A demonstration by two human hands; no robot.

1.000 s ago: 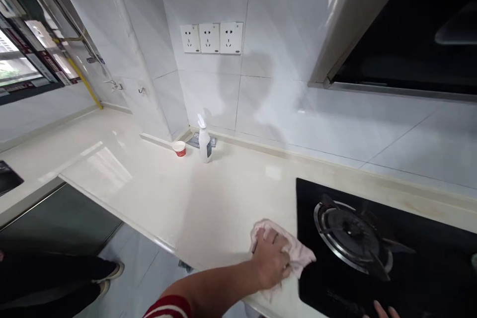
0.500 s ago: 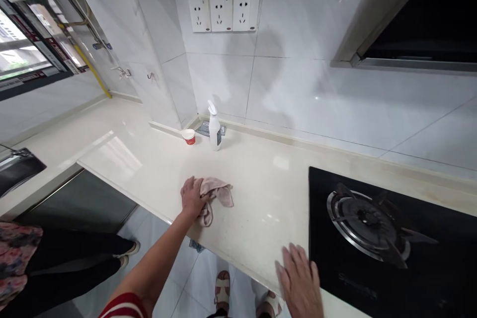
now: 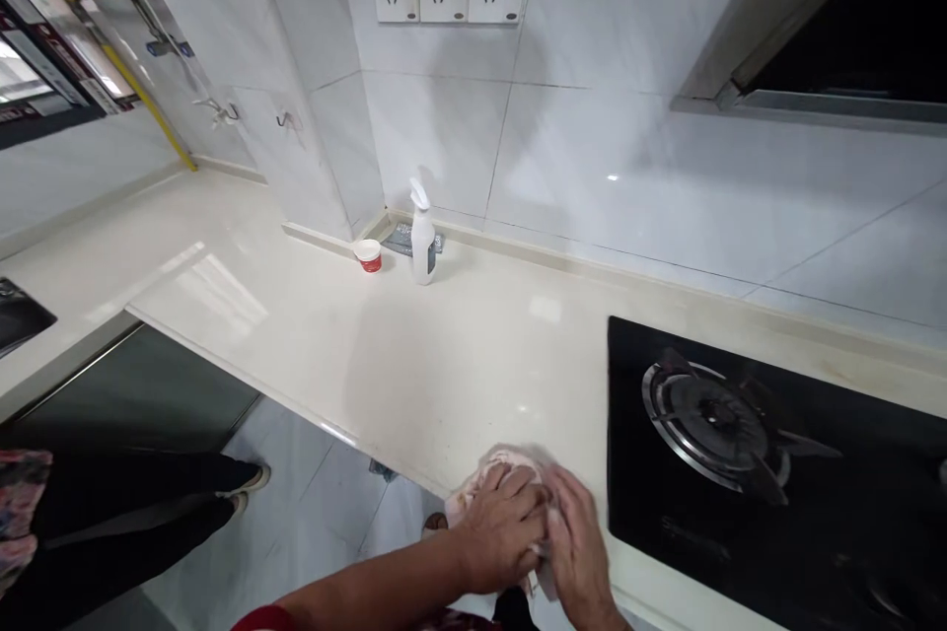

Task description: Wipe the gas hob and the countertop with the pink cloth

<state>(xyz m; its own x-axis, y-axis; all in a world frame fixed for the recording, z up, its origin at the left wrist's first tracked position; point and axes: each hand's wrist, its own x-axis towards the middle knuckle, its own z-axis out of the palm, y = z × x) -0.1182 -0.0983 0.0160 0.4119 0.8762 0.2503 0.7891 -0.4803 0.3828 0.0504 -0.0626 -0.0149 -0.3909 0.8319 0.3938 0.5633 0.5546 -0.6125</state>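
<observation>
- Left hand [image 3: 497,534], right hand [image 3: 575,552]: both grips closed on crumpled pink cloth [image 3: 494,473], cream stone counter [image 3: 414,365] edge.
- White spray bottle [image 3: 422,237], 11 o'clock; label unreadable.

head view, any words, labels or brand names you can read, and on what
None can be read.
Spray bottle: dark label, print too small.
Red and white cup: no legible text.
Black hob: faint marking on the front glass, too blurred.
Window frame: sticker strips, print blurred.

No text can be read anywhere. The spray bottle [image 3: 422,237] carries a dark label too small to make out, and faint lettering on the black hob [image 3: 740,513] front is blurred beyond reading.
</observation>
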